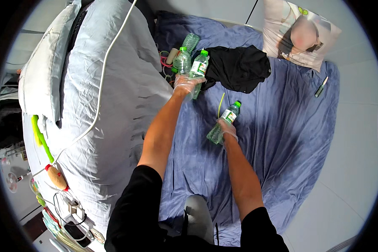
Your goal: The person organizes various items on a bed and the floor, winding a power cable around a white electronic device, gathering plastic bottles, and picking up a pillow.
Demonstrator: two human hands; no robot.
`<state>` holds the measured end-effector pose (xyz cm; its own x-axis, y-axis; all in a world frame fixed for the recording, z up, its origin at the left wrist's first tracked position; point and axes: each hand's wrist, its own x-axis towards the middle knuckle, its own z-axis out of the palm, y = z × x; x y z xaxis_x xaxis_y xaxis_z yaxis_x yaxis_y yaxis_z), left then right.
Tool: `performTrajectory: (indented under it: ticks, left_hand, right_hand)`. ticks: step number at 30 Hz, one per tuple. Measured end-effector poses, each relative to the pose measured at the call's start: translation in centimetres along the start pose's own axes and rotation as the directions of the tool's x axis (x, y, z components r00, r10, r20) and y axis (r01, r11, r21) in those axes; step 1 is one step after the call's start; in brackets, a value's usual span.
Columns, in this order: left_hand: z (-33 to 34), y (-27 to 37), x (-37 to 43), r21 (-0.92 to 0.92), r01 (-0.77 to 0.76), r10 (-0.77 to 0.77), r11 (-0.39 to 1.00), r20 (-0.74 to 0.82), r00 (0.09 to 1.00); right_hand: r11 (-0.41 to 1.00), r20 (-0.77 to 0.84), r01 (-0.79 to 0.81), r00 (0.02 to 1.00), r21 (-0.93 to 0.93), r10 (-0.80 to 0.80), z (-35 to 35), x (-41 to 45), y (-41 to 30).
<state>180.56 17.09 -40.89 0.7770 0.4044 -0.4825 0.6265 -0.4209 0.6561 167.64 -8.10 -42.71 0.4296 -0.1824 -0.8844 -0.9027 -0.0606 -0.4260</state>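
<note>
My left hand [186,82], in a thin clear plastic glove, grips a clear plastic bottle with a green cap and label [199,66]. An unlabelled clear bottle with a green cap [184,61] rises beside it, against the same hand; whether that hand holds it too, I cannot tell. Another clear bottle [191,41] lies just beyond. Nearer to me, my right hand [227,127], also gloved, holds a tilted, labelled green-capped bottle [230,115]. A thin yellow-green strip [221,104] lies on the blue blanket [277,132] close to this bottle.
A crumpled black cloth [239,67] lies beyond my right hand. Coloured rings [166,62] and a beige cylinder [172,56] sit near the left-hand bottles. A grey-covered bed [119,104] borders the left, with a white cable [104,69] across it. A printed cushion [277,28] and brush [320,89] lie right.
</note>
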Motion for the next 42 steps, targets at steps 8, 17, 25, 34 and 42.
performTrajectory:
  ticks: [8, 17, 25, 34, 42]
  left_hand:
    - [-0.7, -3.4, -4.0, -0.095, -0.07, 0.1, 0.993, 0.358, 0.928]
    - [-2.5, -12.0, -27.0, -0.529, 0.496, -0.16, 0.689, 0.556, 0.815]
    - [-10.5, -12.3, -43.7, -0.65, 0.598, 0.008, 0.469, 0.68, 0.733]
    - [-23.3, -7.5, -53.4, -0.815, 0.448, 0.419, 0.369, 0.576, 0.702]
    - [-33.5, -9.5, -63.8, -0.931, 0.277, 0.469, 0.239, 0.36, 0.806]
  right_hand:
    - [1.0, 0.013, -0.002, 1.0, 0.015, 0.002, 0.7, -1.0, -1.0]
    - [0.997, 0.208, 0.073, 0.975, 0.028, -0.078, -4.2, -6.0, 2.5]
    - [0.984, 0.381, 0.056, 0.917, 0.171, -0.119, -8.0, -18.5, 15.5]
    - [0.731, 0.74, -0.39, 0.632, 0.56, -0.23, -1.9, -40.3, 15.7]
    - [0.776, 0.831, -0.309, 0.296, 0.55, -0.471, 2.1, -48.5, 9.8]
